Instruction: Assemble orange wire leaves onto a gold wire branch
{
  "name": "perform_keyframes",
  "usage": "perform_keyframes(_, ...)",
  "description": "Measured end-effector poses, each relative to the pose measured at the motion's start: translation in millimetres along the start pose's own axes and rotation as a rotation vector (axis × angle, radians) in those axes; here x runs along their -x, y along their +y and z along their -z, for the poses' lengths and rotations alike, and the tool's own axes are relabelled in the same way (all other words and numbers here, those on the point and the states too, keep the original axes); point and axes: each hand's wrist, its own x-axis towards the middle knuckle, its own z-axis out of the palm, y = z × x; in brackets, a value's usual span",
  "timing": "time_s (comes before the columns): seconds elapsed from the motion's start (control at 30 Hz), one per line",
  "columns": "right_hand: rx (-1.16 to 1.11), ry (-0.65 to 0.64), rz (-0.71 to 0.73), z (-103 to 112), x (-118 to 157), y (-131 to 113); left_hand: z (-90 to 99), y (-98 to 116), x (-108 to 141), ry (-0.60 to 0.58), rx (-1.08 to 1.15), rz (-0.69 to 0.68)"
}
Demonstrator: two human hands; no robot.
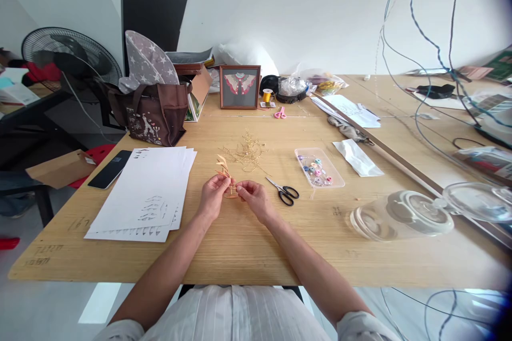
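My left hand [214, 195] pinches a small orange leafy piece [223, 165] above the wooden table, its tips rising past the fingers. Close on its right, my right hand [255, 198] has thumb and forefinger pressed together at the piece's lower part; what lies between them is too small to make out. Just beyond both hands lies a loose tangle of thin gold wire [248, 152]. Black-handled scissors [285, 191] rest to the right of my right hand, blades pointing toward the wire. A clear tray [339, 175] of colourful beads sits farther right.
White sheets [136, 186] and a black phone [111, 169] lie at the left. Behind them stands a brown bag [158, 117]. A framed picture [240, 87], gold spool [267, 97] and pink scissors [280, 113] are at the back. A clear jar [400, 216] lies at the right.
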Motion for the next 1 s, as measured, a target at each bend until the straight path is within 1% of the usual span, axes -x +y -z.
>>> perform_keyframes(0.13,0.182,0.065,0.042,7.2,-6.2,3.9,11.1,10.3,-10.4,0.023,0.082,-0.026)
perform_keyframes(0.23,0.333,0.106,0.061,11.2,-11.8,6.5,21.8,12.7,-18.3,0.031,0.17,0.004)
perform_keyframes(0.3,0.449,0.092,0.072,11.6,-16.1,6.5,27.2,12.1,-21.8,0.021,0.228,0.043)
perform_keyframes(0.33,0.515,0.063,0.082,11.0,-18.8,5.7,28.9,11.6,-22.8,0.014,0.25,0.067)
perform_keyframes(0.43,0.756,-0.027,0.127,4.9,-29.4,-0.4,30.6,10.0,-23.0,-0.002,0.289,0.138)
perform_keyframes(0.5,0.951,-0.046,0.17,-3.0,-38.7,-6.4,29.8,9.1,-22.0,-0.002,0.288,0.162)
perform_keyframes(0.57,1.168,-0.049,0.194,-13.3,-49.0,-11.9,28.7,7.8,-21.3,0.011,0.258,0.149)
perform_keyframes(0.63,1.355,-0.057,0.161,-23.9,-59.0,-14.7,28.1,5.9,-21.4,0.038,0.204,0.115)
perform_keyframes(0.7,1.436,-0.056,0.128,-32.6,-67.1,-14.0,28.2,3.6,-22.1,0.073,0.144,0.08)
perform_keyframes(0.8,1.47,-0.058,0.124,-39.5,-73.9,-8.7,29.1,0.6,-23.0,0.12,0.065,0.043)
perform_keyframes(0.9,1.498,-0.066,0.136,-40.3,-73.0,-4.6,29.2,-0.6,-22.8,0.138,0.014,0.032)
perform_keyframes(1.0,1.51,-0.056,0.153,-35.7,-65.1,-4.5,27.9,-0.3,-21.5,0.122,0.011,0.034)
